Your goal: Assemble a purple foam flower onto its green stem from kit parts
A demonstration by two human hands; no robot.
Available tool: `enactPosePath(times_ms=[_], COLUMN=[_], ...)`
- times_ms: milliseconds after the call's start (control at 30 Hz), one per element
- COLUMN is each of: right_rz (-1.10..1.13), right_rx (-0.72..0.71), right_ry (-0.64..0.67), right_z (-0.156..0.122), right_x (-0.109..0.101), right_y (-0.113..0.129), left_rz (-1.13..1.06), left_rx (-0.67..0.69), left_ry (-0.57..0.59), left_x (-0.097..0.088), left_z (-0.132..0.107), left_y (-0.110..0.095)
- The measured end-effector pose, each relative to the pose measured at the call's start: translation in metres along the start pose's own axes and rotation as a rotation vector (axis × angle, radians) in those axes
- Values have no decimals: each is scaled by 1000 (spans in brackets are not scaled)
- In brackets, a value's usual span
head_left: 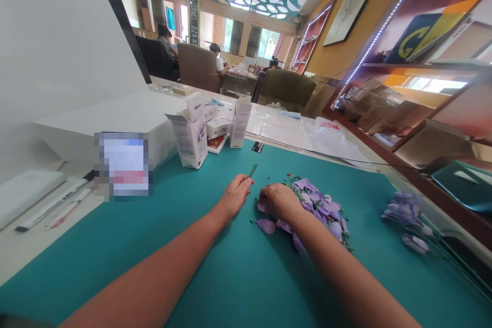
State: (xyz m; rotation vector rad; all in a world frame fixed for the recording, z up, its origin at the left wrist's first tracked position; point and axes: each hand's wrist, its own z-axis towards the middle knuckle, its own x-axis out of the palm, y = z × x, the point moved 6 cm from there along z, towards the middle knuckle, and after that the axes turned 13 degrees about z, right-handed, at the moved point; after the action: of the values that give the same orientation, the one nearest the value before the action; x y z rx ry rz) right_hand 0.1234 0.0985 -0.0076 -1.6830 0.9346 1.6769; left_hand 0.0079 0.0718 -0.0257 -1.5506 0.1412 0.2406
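My left hand (237,192) rests on the teal mat (215,266) and pinches a thin grey-green stem piece (252,170) that points away from me. My right hand (279,201) lies with curled fingers on a heap of loose purple petals and small green parts (321,207), just right of the left hand. What its fingers hold is hidden. Both forearms reach in from the bottom edge.
Finished purple flowers on stems (413,218) lie at the mat's right edge. Small white boxes (190,133) stand at the mat's far edge, beside a large white box (115,118). Clear plastic bags (307,133) lie beyond. People sit at tables far behind. Shelves run along the right.
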Motion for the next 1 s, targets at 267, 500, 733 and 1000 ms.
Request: enactPosePath(times_ms=[267,500,733,1000], right_rz=[-44,88,456,1600], right_rx=[8,39,151,242], right_ry=[69,-1,-272,-599], right_z=[3,6,-14,-41], right_x=[2,4,-3,3], right_y=[11,14,-11,-50], left_rz=[-119,-133,-114,-1], left_rx=[-32,-29,1,17], left_ry=[6,58,163,323], left_x=[-1,3,11,32], left_z=[0,0,-4,-14], left_y=[2,2,-2,-4])
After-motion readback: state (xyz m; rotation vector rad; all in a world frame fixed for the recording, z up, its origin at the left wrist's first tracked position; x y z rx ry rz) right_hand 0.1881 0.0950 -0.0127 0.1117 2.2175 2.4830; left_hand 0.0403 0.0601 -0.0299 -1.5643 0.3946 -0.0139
